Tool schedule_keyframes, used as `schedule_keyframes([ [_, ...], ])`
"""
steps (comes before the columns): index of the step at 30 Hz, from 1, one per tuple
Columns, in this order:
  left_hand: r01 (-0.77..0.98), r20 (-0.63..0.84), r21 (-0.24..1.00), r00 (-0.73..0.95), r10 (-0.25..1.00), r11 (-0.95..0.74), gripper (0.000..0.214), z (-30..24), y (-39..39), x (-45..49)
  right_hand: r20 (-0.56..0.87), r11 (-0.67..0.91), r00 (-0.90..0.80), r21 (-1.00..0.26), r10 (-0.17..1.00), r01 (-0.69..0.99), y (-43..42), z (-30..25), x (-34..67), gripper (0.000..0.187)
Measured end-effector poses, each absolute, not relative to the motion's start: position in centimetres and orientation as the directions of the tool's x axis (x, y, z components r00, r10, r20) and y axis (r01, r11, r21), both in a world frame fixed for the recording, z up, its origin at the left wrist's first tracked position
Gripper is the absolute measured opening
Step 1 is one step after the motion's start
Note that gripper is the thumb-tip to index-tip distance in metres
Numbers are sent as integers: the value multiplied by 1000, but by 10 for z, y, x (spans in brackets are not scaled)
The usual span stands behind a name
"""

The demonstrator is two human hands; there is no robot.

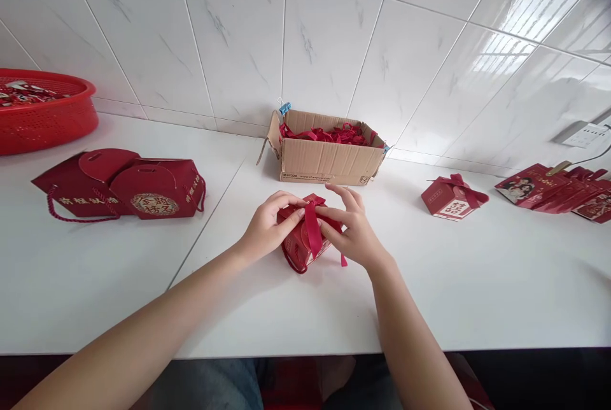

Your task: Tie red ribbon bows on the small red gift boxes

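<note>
A small red gift box (293, 246) with a twisted cord handle stands on the white table in front of me. A red ribbon (314, 232) crosses its top, with one tail hanging down the near side. My left hand (271, 222) is at the box's left, thumb and forefinger pinched at the ribbon's knot. From the right, my right hand (351, 225) pinches the ribbon between thumb and forefinger, its other fingers raised. Both hands partly cover the top of the box.
Behind the gift box, a cardboard box (329, 162) holds loose red ribbons. Two larger red boxes (157, 171) stand left, near a red plastic basket (71, 120). A ribboned box (446, 200) and several red bags (539, 197) are at right. A tiled wall (238, 34) bounds the table.
</note>
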State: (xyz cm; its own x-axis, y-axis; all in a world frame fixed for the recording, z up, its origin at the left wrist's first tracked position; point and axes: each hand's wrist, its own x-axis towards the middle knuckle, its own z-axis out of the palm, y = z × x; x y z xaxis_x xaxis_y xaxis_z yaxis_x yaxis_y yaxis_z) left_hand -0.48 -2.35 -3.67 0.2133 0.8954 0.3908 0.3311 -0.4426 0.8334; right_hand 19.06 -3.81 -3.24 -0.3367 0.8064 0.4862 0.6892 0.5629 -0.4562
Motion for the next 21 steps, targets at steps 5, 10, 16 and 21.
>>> schedule_keyframes([
  [5, 327, 389, 835, 215, 896, -442, 20, -35, -24, -5, 471, 581, -376, -433, 798, 690, -37, -36, 191, 31],
  [10, 278, 390, 855, 211, 896, -437, 21, -35, -23, -5, 480, 590, -386, -407, 788, 698, -37, -38, 190, 35],
  [16, 214, 350, 902, 148, 925, -375, 21, -36, -23, -4, 494, 584, -382, -360, 781, 728, -38, -38, 189, 32],
  [21, 234, 312, 913, 123, 942, -333, 20, -36, -23, -4, 601, 604, -316, -364, 734, 709, -35, -41, 184, 26],
])
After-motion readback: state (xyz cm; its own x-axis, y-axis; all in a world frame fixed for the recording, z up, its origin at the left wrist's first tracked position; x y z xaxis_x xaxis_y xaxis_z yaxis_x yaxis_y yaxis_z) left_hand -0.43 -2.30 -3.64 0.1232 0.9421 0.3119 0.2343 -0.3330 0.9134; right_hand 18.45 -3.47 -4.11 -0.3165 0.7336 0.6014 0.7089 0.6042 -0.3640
